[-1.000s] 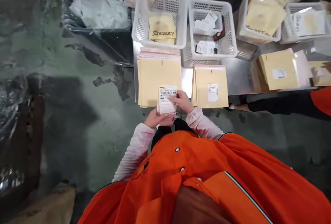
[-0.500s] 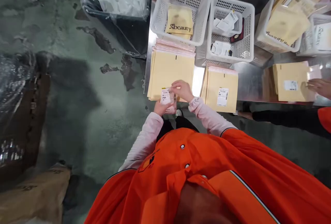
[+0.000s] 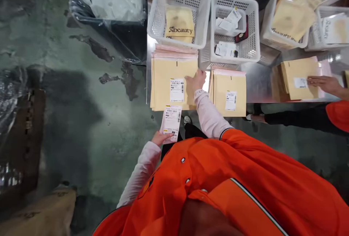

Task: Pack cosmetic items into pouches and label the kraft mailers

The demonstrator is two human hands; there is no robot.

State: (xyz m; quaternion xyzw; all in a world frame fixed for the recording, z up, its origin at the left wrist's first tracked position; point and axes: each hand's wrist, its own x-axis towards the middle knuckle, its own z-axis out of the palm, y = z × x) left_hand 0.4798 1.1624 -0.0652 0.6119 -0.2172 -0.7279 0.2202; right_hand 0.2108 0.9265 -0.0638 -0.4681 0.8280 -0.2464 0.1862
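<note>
My left hand [image 3: 161, 138] grips a small stack of white shipping labels [image 3: 171, 122] below the table's front edge, thumb on top. A pile of yellow padded envelopes [image 3: 163, 72] with pink flap strips lies in front of me. On the top envelope sits one printed shipping label [image 3: 177, 90]. My right hand [image 3: 197, 82] is at that envelope's right edge, thumb over its face and fingers closed around the edge; the fingertips are partly hidden. Beside it lies a second pile of padded envelopes [image 3: 236, 83], its top one bearing a label [image 3: 231, 100].
White baskets [image 3: 180, 10] [image 3: 256, 28] with envelopes and labels stand behind the piles. At left is a black-lined bin [image 3: 114, 32]. A co-worker's hand [image 3: 324, 82] rests by another envelope pile [image 3: 297, 68] at right. A brown sack [image 3: 51, 210] lies on the floor.
A label now lies on the top envelope of the near pile. My left hand drew the labels down and back; my right hand left them and moved to the envelope's right edge.
</note>
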